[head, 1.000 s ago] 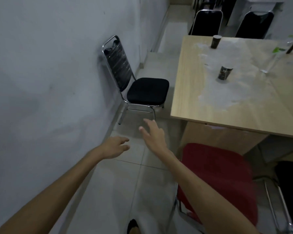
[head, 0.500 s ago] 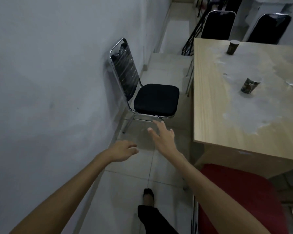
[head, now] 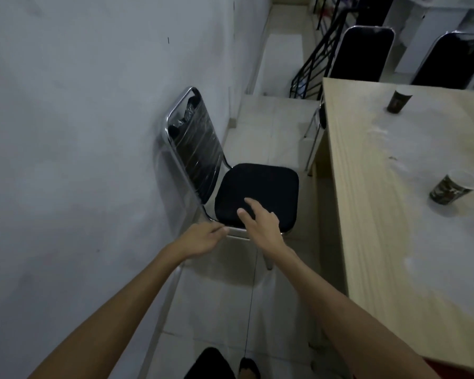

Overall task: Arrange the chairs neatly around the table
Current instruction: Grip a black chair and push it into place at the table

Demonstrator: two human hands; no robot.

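A black padded chair with a chrome frame stands with its back against the wall, its seat facing the wooden table. My left hand is at the seat's near left corner, fingers curled by the chrome frame; whether it grips is unclear. My right hand hovers over the seat's front edge with fingers spread, holding nothing. Two more black chairs stand at the table's far side.
Two dark paper cups stand on the table. A grey wall runs along the left. A black stair railing lies beyond the chair. Tiled floor lies between wall and table.
I have stepped closer to the wall chair. Both hands moved forward from above the floor to the seat's near edge. The red chair has dropped out of view.
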